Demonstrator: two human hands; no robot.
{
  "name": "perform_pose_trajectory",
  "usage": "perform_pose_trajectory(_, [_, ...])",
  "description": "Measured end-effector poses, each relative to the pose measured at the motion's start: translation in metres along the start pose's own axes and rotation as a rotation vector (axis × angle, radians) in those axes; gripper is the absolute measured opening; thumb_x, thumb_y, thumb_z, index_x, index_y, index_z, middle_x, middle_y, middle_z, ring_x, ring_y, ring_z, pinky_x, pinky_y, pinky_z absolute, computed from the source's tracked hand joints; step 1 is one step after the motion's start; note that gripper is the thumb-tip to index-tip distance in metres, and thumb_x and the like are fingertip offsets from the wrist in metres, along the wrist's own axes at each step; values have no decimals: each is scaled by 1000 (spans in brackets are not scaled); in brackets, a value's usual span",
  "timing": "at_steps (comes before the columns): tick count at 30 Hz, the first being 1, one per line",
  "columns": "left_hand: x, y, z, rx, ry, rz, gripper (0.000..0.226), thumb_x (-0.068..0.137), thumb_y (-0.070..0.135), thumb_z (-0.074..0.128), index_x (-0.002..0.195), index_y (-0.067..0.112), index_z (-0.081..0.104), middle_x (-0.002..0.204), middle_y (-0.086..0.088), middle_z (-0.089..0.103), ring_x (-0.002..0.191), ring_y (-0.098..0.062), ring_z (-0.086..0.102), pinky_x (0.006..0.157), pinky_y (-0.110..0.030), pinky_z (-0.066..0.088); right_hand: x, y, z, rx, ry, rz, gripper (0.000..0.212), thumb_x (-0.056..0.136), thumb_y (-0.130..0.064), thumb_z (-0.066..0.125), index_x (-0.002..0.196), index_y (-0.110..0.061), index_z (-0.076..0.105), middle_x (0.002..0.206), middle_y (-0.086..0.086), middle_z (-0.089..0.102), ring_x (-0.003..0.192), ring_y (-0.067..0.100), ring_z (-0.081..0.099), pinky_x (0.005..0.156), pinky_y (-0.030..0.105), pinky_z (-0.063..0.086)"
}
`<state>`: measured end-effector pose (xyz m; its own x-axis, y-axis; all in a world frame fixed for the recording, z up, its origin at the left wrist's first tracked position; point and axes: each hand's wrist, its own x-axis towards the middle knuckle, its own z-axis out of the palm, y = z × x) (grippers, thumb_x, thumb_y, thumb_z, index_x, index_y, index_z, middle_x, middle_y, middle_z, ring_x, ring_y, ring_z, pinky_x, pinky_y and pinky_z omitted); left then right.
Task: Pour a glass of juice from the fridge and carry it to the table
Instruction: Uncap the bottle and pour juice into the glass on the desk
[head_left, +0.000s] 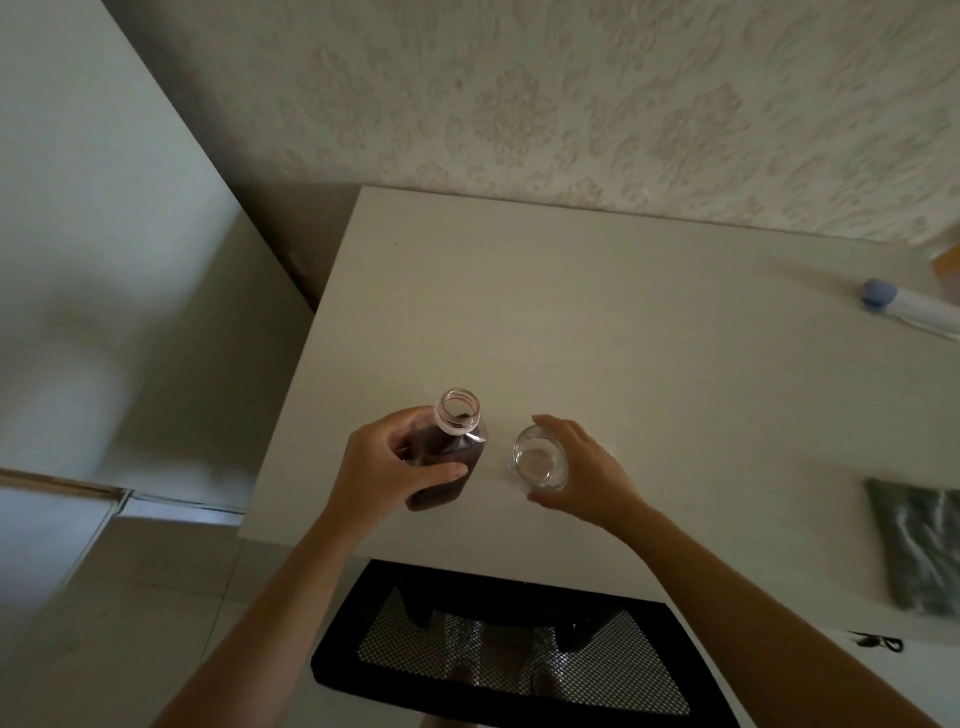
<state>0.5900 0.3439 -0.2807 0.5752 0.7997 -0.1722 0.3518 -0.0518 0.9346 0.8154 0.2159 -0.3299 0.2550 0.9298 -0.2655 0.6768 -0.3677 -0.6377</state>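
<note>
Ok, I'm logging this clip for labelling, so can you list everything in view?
juice bottle: one, clear with dark juice, cap off, on the table near its front left
glass: one, clear, empty, right of the bottle
table: one, off-white, against the wall
capped bottle: one, white with blue cap, far right
grey bag: one, right edge
mesh chair back: one, black, below the table
left hand: grips the juice bottle
right hand: cups the glass

Clear plastic bottle (448, 457) with dark contents, centre of frame; clear, glossy glass (540, 462) beside it. Matt, smooth pale table (597, 322). Embossed textured wallpaper (571, 104) above. Black mesh chair back (514, 660) at bottom.
</note>
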Motion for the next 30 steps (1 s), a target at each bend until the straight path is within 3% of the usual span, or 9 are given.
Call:
perform_pose_trajectory(5, [-1, 6, -4, 60, 21, 15, 57, 52, 27, 88, 106, 28, 71, 97, 10, 75, 91, -10, 71, 85, -41, 58, 1, -9, -8, -99, 24, 28, 90, 59, -39, 80, 136, -35, 35, 135, -10, 49, 116, 17, 53, 90, 31, 42])
perform_pose_trajectory(15, [25, 86, -36, 469, -54, 194, 58, 60, 31, 88, 113, 19, 68, 105, 3, 74, 97, -14, 68, 90, -41, 55, 5, -71, -94, -275, 136, -64, 90, 60, -50, 76, 137, -36, 31, 130, -6, 52, 111, 17, 55, 91, 35, 39])
perform_pose_trajectory(21, [39, 148, -49, 656, -84, 254, 62, 61, 36, 86, 117, 24, 64, 108, 3, 73, 95, -13, 67, 86, -38, 56, 6, -116, -146, -362, 231, -123, 91, 60, -51, 76, 138, -34, 31, 128, -5, 54, 110, 18, 56, 92, 38, 43])
perform_pose_trajectory(30, [43, 203, -45, 997, -3, 395, 50, 61, 41, 80, 108, 27, 67, 96, 5, 74, 82, -13, 66, 60, -18, 38, 2, -146, -168, -487, 264, -152, 90, 61, -53, 75, 137, -28, 34, 122, 0, 57, 102, 21, 58, 89, 40, 44])
